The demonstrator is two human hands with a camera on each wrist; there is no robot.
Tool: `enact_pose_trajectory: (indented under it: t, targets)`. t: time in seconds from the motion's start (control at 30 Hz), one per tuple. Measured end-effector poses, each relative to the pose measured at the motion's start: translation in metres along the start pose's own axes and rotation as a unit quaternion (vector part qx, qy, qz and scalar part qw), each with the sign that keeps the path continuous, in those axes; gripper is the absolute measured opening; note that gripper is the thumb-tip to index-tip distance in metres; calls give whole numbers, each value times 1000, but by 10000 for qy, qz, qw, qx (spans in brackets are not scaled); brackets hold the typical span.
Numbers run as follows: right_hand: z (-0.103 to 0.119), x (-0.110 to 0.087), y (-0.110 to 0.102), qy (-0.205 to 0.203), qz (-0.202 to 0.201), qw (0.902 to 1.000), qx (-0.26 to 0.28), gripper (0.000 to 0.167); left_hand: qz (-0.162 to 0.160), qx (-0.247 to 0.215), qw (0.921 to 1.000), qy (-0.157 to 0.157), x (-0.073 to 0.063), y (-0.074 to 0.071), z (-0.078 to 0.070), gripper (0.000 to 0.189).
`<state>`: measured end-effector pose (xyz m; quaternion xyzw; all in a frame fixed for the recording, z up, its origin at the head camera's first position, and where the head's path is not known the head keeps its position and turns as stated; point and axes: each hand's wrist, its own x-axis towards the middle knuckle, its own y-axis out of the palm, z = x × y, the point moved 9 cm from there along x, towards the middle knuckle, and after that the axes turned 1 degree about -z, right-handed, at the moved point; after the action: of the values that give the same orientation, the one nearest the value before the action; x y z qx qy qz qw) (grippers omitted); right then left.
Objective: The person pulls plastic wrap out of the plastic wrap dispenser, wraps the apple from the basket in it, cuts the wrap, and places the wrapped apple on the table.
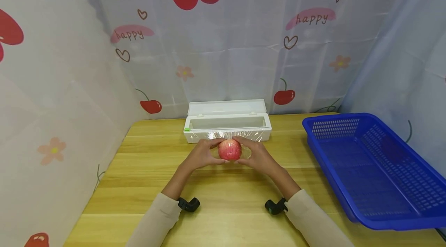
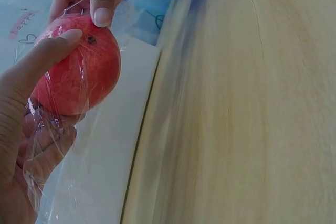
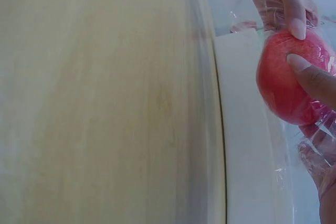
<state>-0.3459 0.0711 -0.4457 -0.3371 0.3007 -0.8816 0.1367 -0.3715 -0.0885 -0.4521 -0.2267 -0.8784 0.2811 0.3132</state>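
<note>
Both hands hold a red apple (image 1: 230, 150) between them, in front of a white cling film dispenser box (image 1: 228, 134). Clear cling film (image 3: 315, 156) lies over the apple and stretches in creases back toward the box. My left hand (image 1: 207, 153) grips the apple's left side, its thumb pressed on the fruit near the dark end spot in the left wrist view. From the other side my right hand (image 1: 256, 156) grips it, thumb on the skin and fingers behind under the film. In the head view the dispenser's lid (image 1: 226, 107) stands raised at the back.
A large blue plastic basket (image 1: 334, 185) with slotted walls stands on the right of the wooden table (image 1: 223, 216). Cherry-print curtains (image 1: 237, 69) hang behind and on both sides. A small green piece (image 1: 187, 129) shows at the dispenser's left end.
</note>
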Motion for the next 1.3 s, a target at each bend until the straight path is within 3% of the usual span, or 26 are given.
enact_pose_trajectory:
  t: [0.37,0.7,0.87,0.97,1.07,1.2,1.3]
  targets:
    - [3,1,-2,20,-199,9998,81,79,123,-403,9990,-163,1,1,-2,68]
    - [1,0,-6,38,-380,9992,153,78,174,-84,9997,-144,1,-2,-5,74]
    - [-2,-1,-7,283,-309,9988,252,77,111,93,9996,-222,-2,-16,-3,80]
    - [-2,-2,-9,331,-296,9986,279,77,-80,288,9996,-14,-2,-28,-13,83]
    - [-2,-3,-10,268,-305,9988,266,77,-339,576,9973,310,-2,-35,-32,85]
    - [-2,-2,-10,285,-282,9987,328,75,-472,806,9939,590,-5,-33,-51,87]
    - [-2,-1,-8,350,-210,9984,401,75,-464,719,9943,642,-7,-26,-54,85]
